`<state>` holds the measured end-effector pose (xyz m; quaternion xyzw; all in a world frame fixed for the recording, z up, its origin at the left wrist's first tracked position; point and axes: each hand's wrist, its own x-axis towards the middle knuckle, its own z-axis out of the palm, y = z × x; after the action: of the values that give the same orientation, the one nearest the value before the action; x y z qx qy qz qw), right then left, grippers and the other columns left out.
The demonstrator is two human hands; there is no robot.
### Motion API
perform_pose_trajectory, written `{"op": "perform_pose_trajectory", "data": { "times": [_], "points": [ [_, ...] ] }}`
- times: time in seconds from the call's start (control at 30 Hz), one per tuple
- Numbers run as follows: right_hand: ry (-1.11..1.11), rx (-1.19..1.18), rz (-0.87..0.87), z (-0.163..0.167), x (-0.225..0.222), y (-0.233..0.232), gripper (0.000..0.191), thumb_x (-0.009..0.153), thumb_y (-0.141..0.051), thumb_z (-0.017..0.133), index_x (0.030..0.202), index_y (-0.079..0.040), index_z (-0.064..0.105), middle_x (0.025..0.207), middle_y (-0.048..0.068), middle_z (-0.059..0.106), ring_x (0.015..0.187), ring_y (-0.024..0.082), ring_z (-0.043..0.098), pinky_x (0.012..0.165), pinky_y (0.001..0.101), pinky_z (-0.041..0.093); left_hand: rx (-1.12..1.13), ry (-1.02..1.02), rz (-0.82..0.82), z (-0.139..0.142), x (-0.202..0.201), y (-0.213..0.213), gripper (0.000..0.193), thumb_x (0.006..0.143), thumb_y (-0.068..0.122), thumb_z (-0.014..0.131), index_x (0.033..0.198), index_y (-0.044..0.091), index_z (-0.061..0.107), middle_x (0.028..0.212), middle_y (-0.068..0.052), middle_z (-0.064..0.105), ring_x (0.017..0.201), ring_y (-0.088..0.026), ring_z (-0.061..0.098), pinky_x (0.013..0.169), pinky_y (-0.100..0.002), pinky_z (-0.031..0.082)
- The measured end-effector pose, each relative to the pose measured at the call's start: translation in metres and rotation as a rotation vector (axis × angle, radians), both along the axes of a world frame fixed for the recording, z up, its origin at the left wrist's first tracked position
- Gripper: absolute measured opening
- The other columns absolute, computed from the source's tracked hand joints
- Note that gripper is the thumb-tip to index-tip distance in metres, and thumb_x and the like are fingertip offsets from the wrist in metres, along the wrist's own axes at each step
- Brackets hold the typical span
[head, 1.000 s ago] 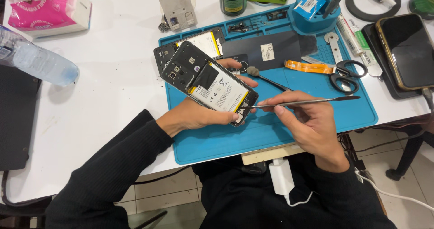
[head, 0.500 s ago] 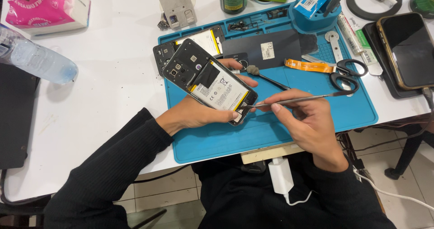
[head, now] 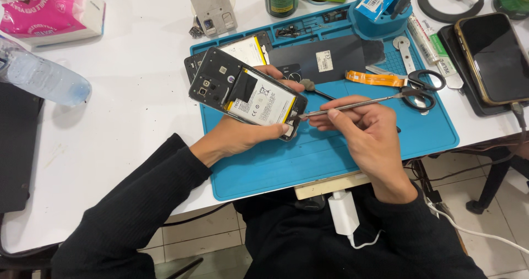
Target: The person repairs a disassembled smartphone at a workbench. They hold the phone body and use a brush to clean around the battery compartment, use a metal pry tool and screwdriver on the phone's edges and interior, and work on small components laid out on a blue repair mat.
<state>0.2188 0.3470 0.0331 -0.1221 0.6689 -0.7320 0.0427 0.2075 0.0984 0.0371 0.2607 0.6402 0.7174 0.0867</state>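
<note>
A white table (head: 127, 97) filled the view, and on it lay a blue work mat (head: 330, 152) with moulded compartments along its far edge. At the far left a dark slab (head: 16, 147) ran off the frame, so its kind could not be told. A pink tissue pack (head: 52, 12) with a white end sat at the top left corner, partly cut off, and just below it lay a clear plastic bottle (head: 47, 78) on its side, its cap end out of view. At the right, a dark smartphone (head: 493, 56) rested face up on a black pad.

The left hand (head: 242, 133) was clamped around an opened phone (head: 245, 91), held tilted above the mat with its back off; a white battery with a yellow edge and small black marks showed inside. A second opened handset lay mostly hidden beneath it. The right hand (head: 366, 125) was closed, fingers pinched together, on a thin metal tool (head: 352, 105), whose tip touched the phone's lower corner.

A black back cover (head: 325, 61) with a small white square label lay on the mat beyond, beside black-handled scissors (head: 424, 86) and an orange flex strip (head: 374, 79). A blue round holder (head: 380, 9) bore a white label too small to make out. A white charger (head: 344, 213) hung under the table edge.
</note>
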Motion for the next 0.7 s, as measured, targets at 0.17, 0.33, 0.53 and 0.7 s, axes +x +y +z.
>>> {"op": "perform_pose_trajectory", "data": {
  "times": [0.17,0.33,0.53,0.7],
  "points": [
    [0.011,-0.032,0.013,0.0,0.008,-0.005,0.023,0.102,-0.006,0.058,0.114,0.011,0.066,0.104,0.022,0.076,0.095,0.026,0.078,0.086,0.0339,0.065,-0.013,0.077,0.027,-0.003,0.011,0.0,0.068,0.087,-0.004,0.072,0.142,0.011,0.035,0.148,-0.016,0.057,0.146,-0.027,0.053,0.123,-0.046,0.051],
    [-0.013,-0.049,-0.003,0.006,0.007,0.0,0.023,0.102,-0.006,0.057,0.114,0.011,0.066,0.105,0.021,0.075,0.096,0.027,0.078,0.086,0.034,0.066,-0.036,0.135,0.046,0.008,0.014,0.006,0.066,0.089,-0.002,0.072,0.143,0.011,0.035,0.15,-0.015,0.056,0.148,-0.027,0.052,0.124,-0.045,0.051],
    [0.016,-0.09,-0.024,0.013,0.029,-0.003,0.02,0.103,-0.006,0.056,0.115,0.008,0.064,0.107,0.021,0.075,0.1,0.026,0.077,0.087,0.035,0.065,-0.161,0.278,0.144,0.02,0.041,0.007,0.068,0.089,-0.002,0.071,0.145,0.009,0.035,0.148,-0.016,0.059,0.144,-0.025,0.054,0.122,-0.043,0.048],
    [0.212,-0.077,0.031,0.024,0.062,-0.008,0.019,0.106,-0.006,0.054,0.12,0.004,0.062,0.116,0.016,0.072,0.11,0.023,0.073,0.098,0.035,0.061,-0.151,0.3,0.141,0.028,0.07,0.004,0.066,0.089,-0.001,0.069,0.146,0.008,0.037,0.146,-0.014,0.058,0.141,-0.023,0.055,0.119,-0.04,0.052]
  ]
}}
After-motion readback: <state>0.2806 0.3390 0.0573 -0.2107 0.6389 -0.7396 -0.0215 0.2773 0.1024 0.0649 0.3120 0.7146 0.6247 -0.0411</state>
